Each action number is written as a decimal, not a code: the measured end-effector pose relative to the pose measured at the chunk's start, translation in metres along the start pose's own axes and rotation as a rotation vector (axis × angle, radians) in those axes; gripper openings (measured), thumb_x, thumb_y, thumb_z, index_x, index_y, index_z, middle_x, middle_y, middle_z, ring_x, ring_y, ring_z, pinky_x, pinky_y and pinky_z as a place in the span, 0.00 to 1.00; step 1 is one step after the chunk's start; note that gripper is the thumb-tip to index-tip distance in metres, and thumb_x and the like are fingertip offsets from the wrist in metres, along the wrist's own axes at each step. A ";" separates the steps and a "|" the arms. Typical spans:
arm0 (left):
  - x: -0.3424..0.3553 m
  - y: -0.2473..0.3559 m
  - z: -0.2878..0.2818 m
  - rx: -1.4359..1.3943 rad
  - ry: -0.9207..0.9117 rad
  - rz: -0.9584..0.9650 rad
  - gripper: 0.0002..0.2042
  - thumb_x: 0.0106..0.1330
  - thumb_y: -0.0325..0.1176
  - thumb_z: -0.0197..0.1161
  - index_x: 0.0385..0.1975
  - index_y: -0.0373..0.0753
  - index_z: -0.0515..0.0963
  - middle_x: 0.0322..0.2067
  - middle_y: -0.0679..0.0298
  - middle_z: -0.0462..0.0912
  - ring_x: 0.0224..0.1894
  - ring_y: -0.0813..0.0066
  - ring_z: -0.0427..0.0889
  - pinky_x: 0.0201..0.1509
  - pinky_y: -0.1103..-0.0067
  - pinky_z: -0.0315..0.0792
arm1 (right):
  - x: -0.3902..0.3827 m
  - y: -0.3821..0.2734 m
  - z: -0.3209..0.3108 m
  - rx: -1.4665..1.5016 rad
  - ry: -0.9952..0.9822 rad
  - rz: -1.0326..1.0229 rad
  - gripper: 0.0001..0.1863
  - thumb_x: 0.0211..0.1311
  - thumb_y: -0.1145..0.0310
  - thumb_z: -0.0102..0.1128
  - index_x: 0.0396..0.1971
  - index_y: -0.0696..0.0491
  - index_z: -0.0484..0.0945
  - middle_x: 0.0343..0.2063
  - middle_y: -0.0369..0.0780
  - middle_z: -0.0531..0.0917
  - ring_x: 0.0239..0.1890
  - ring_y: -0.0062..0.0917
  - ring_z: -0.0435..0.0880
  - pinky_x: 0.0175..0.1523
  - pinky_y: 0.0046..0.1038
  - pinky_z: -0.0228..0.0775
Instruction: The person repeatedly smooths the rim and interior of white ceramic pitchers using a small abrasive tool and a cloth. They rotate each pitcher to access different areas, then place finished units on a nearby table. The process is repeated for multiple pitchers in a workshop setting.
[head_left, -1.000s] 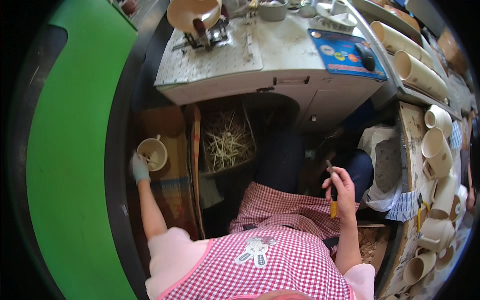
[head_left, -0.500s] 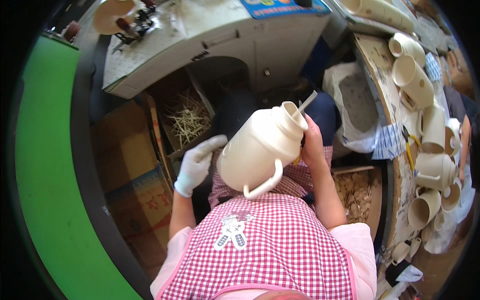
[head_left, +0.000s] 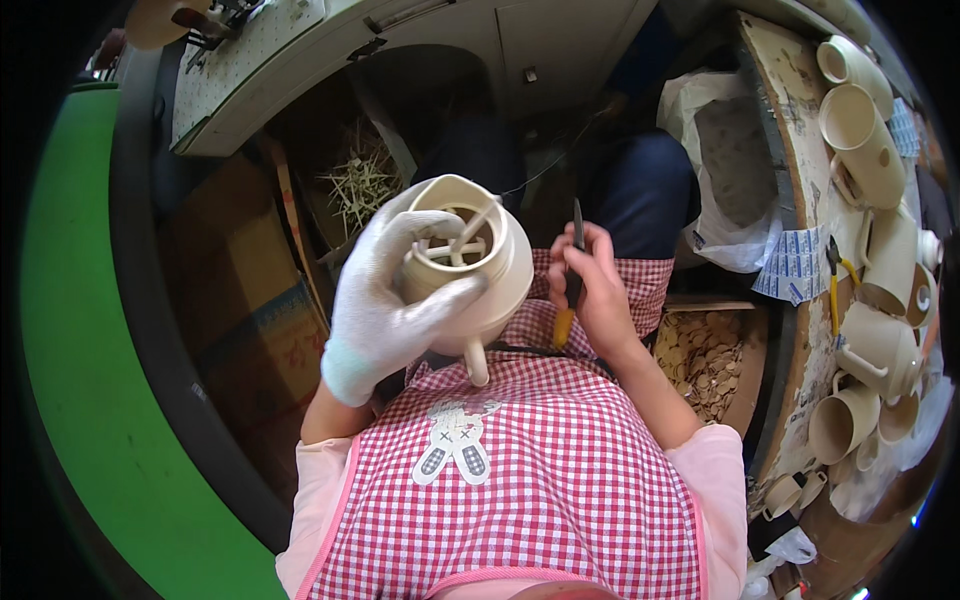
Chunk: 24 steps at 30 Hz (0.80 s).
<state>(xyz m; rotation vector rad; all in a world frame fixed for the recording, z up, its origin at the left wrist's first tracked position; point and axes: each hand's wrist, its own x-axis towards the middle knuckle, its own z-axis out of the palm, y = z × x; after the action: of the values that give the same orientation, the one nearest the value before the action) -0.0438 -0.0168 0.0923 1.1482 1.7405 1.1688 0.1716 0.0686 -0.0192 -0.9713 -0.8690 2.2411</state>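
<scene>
My left hand (head_left: 375, 300), in a white knit glove, is closed around the neck of a cream plastic jug (head_left: 512, 285). The jug tilts so its open, spouted mouth faces up, and its handle (head_left: 477, 362) points down toward my apron. Inside the mouth, cream plastic bars (head_left: 470, 238) cross the opening, with my gloved fingers over them. To the jug's right, my bare right hand (head_left: 598, 285) grips a slim knife (head_left: 576, 238) with a dark pointed blade facing up and a yellow handle below. The blade is apart from the jug.
On the right, a worn bench (head_left: 790, 170) carries several cream jugs (head_left: 865, 140) and yellow-handled pliers (head_left: 836, 285). Below it sits a box of round cream discs (head_left: 700, 360). A white plastic bag (head_left: 690, 110) hangs beside the bench. Thin offcuts (head_left: 360, 185) lie at left; a white machine cabinet (head_left: 440, 30) stands ahead.
The jug has turned its mouth toward me and shifted left. My left hand went from the jug's base side to its neck. My right hand moved off the jug's mouth, knife in hand.
</scene>
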 end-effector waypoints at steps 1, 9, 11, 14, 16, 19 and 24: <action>-0.004 -0.004 -0.004 -0.073 0.044 0.016 0.23 0.55 0.28 0.76 0.53 0.38 0.80 0.63 0.50 0.73 0.64 0.56 0.77 0.68 0.65 0.75 | -0.009 0.010 -0.006 -0.058 0.020 0.078 0.16 0.77 0.65 0.48 0.58 0.54 0.63 0.42 0.38 0.74 0.30 0.18 0.74 0.34 0.23 0.69; -0.002 0.007 -0.062 0.150 0.097 0.377 0.16 0.47 0.37 0.80 0.34 0.41 0.86 0.55 0.41 0.82 0.60 0.46 0.82 0.67 0.57 0.72 | -0.009 -0.023 -0.016 0.091 -0.056 0.211 0.20 0.85 0.56 0.38 0.62 0.55 0.68 0.27 0.32 0.74 0.20 0.14 0.68 0.25 0.15 0.60; 0.005 0.019 -0.079 0.608 0.002 0.602 0.16 0.42 0.39 0.81 0.31 0.42 0.85 0.53 0.42 0.84 0.60 0.41 0.82 0.67 0.54 0.73 | 0.005 -0.065 -0.012 -0.160 -0.177 0.059 0.21 0.85 0.55 0.38 0.59 0.54 0.72 0.26 0.30 0.72 0.18 0.13 0.65 0.23 0.14 0.56; 0.023 0.013 -0.082 0.773 -0.238 0.615 0.17 0.42 0.40 0.82 0.28 0.42 0.82 0.53 0.48 0.85 0.58 0.44 0.83 0.64 0.57 0.76 | 0.012 -0.093 0.017 -0.933 -0.403 -0.356 0.15 0.80 0.59 0.49 0.46 0.55 0.80 0.25 0.35 0.77 0.23 0.23 0.77 0.28 0.22 0.70; 0.033 0.000 -0.076 0.533 -0.369 0.590 0.16 0.44 0.36 0.81 0.29 0.41 0.81 0.52 0.49 0.84 0.55 0.46 0.84 0.63 0.56 0.76 | 0.020 -0.088 0.044 -1.344 -0.481 -0.757 0.11 0.74 0.63 0.59 0.41 0.55 0.81 0.27 0.39 0.82 0.27 0.33 0.85 0.31 0.31 0.76; 0.034 -0.017 -0.066 0.514 -0.402 0.633 0.16 0.43 0.34 0.81 0.28 0.41 0.79 0.53 0.48 0.83 0.55 0.47 0.83 0.62 0.56 0.75 | 0.028 -0.082 0.067 -1.630 -0.496 -0.777 0.12 0.68 0.61 0.65 0.40 0.55 0.80 0.29 0.40 0.82 0.28 0.32 0.84 0.31 0.30 0.75; 0.034 -0.031 -0.051 0.473 -0.428 0.607 0.13 0.43 0.32 0.78 0.23 0.40 0.78 0.51 0.46 0.83 0.56 0.48 0.83 0.68 0.55 0.72 | 0.037 -0.064 0.068 -1.789 -0.452 -0.928 0.14 0.68 0.59 0.65 0.35 0.56 0.77 0.27 0.40 0.82 0.26 0.32 0.84 0.30 0.29 0.75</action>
<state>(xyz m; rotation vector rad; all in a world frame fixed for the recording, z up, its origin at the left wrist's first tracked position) -0.1101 -0.0052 0.0760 2.1429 1.3976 0.7455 0.1110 0.1123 0.0479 -0.3072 -2.8288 0.4347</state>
